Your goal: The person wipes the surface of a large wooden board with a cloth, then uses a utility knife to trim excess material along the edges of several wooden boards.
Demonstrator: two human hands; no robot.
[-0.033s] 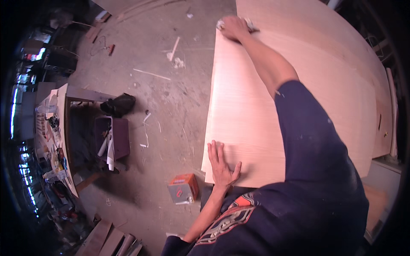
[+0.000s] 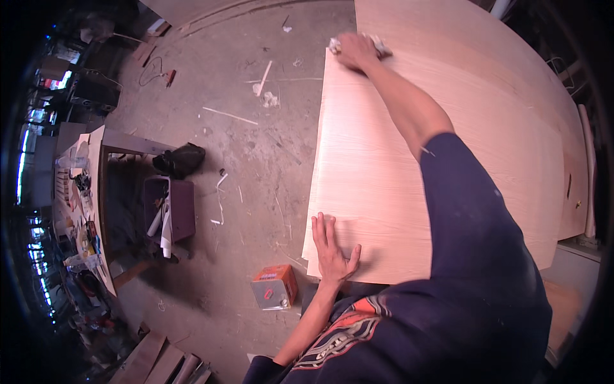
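A pale wood-grained sheet lies in front of me, with the edges of other sheets showing beneath it at the left side. My left hand rests flat near the sheet's near left corner, fingers spread and nothing in it. At the far left corner, my stretched-out right hand presses a crumpled whitish rag against the surface. Most of the rag is hidden under the palm, and the fingers are slightly blurred.
A workbench strewn with tools stands at the left. Beside it are a purple bin holding rolls and a black bag. An orange and grey box sits on the floor near the sheets. Boards lie at lower left.
My right hand and the rag have shifted slightly to the right along the far end of the sheet. The left hand keeps its place on the sheet.
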